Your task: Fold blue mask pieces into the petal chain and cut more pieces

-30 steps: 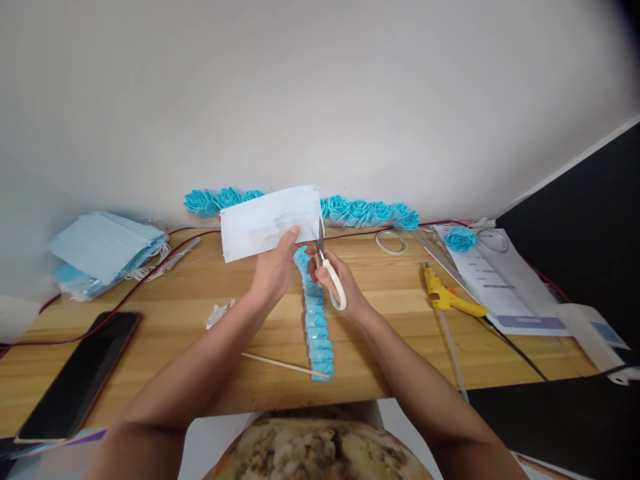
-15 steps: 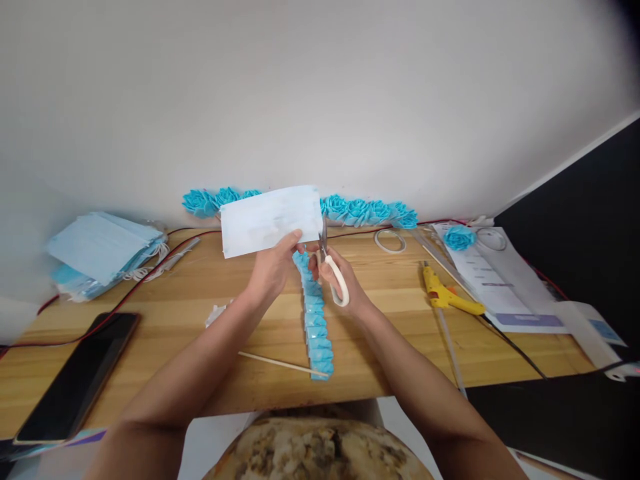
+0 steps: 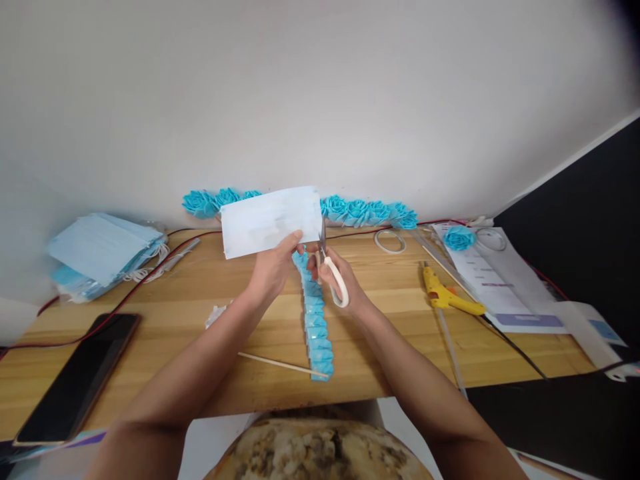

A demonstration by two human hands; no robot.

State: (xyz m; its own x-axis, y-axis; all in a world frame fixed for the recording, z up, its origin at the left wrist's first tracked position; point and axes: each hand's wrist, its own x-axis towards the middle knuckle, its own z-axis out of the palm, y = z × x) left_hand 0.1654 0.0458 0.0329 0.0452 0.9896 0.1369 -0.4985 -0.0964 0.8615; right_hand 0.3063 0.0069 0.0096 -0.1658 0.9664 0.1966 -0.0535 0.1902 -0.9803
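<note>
One white rectangular sheet of thin fabric-like material (image 3: pixel 265 225), held up above the desk's middle, almost unmoved from half a second earlier. Left hand (image 3: pixel 273 268): pinched its lower edge, thumb on the face. Right hand (image 3: pixel 345 277): closed around white-handled metal scissors (image 3: pixel 342 288), blades upright at the sheet's right edge (as in the preceding frame). Below: one strip of pleated light-blue material (image 3: pixel 316 323), lying lengthwise, a thin pale wooden stick (image 3: pixel 273 361) touching its near end. Surface: a wood-grained brown desk (image 3: pixel 400 280), bearing a black phone (image 3: pixel 77 377), a pile of pale-blue sheets (image 3: pixel 105 245) and a yellow glue gun (image 3: pixel 450 300). Behind: blue layered flowers (image 3: pixel 357 211) in a row before a plain pale-grey wall (image 3: pixel 320 93).
</note>
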